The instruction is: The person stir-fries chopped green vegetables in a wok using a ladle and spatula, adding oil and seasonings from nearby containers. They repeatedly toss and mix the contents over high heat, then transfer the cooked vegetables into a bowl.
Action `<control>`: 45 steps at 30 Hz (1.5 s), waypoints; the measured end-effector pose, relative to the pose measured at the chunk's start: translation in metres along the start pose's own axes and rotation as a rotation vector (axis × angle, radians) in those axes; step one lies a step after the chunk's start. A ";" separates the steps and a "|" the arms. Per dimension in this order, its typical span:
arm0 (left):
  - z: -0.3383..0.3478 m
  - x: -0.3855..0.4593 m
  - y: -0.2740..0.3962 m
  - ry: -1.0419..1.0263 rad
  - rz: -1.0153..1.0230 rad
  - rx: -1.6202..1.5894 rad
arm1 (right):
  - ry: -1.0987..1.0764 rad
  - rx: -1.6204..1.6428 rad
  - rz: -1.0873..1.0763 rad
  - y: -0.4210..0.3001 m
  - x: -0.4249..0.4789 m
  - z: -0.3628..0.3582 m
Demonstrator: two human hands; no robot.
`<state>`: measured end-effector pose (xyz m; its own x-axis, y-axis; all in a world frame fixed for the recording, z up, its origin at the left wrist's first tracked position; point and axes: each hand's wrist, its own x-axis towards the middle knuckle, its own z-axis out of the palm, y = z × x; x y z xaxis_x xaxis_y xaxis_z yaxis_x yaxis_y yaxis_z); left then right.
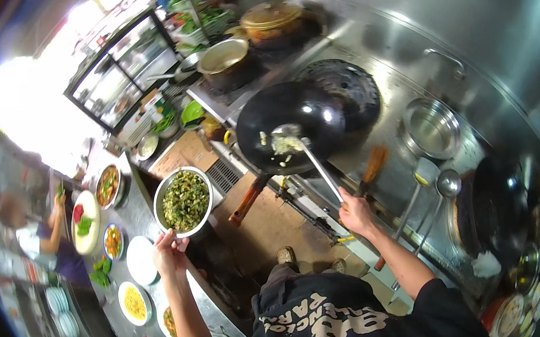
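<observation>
My left hand (170, 248) grips the near rim of a white-rimmed metal bowl (157, 209), held up beside the steel counter. Chopped green vegetables (186, 200) mixed with pale bits fill it. My right hand (356, 211) is closed around the long handle of a metal wok ladle (319, 164). The ladle's head lies inside a black wok (263, 113), with some pale chopped food (288, 144) in and around it. The wok rests on the stove, and its wooden handle (251, 200) points towards me.
Several filled dishes, among them a bowl of yellow food (135, 303), stand on the left steel counter (111, 286). Another person (46, 234) works beyond it. Right of the wok are a brush (374, 165), a steel pot (432, 129) and ladles (448, 183). Pots (223, 57) stand behind.
</observation>
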<state>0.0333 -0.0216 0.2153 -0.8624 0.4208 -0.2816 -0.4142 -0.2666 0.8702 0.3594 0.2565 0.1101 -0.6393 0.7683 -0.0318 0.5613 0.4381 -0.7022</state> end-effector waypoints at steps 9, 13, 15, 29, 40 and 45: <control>0.160 0.111 -0.065 -0.214 0.115 0.586 | 0.269 0.333 0.133 -0.009 -0.048 0.005; 0.209 0.140 -0.105 -0.232 0.736 1.403 | 0.337 0.409 0.164 -0.021 -0.072 0.010; 0.227 0.153 -0.117 -0.417 0.875 1.693 | 0.353 0.465 0.204 -0.027 -0.084 0.016; 0.254 0.140 -0.160 -0.632 1.154 1.669 | 0.280 0.644 0.070 -0.096 -0.070 0.039; 0.217 0.152 -0.184 -0.500 0.724 1.196 | 0.134 0.833 0.279 -0.117 -0.081 0.022; 0.154 0.188 -0.114 0.032 0.539 0.755 | 0.212 0.526 0.276 -0.075 -0.078 0.026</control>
<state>-0.0370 0.2215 0.1256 -0.8955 0.3773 0.2360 0.3346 0.2211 0.9161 0.3534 0.1513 0.1471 -0.3594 0.9198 -0.1577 0.3225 -0.0361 -0.9459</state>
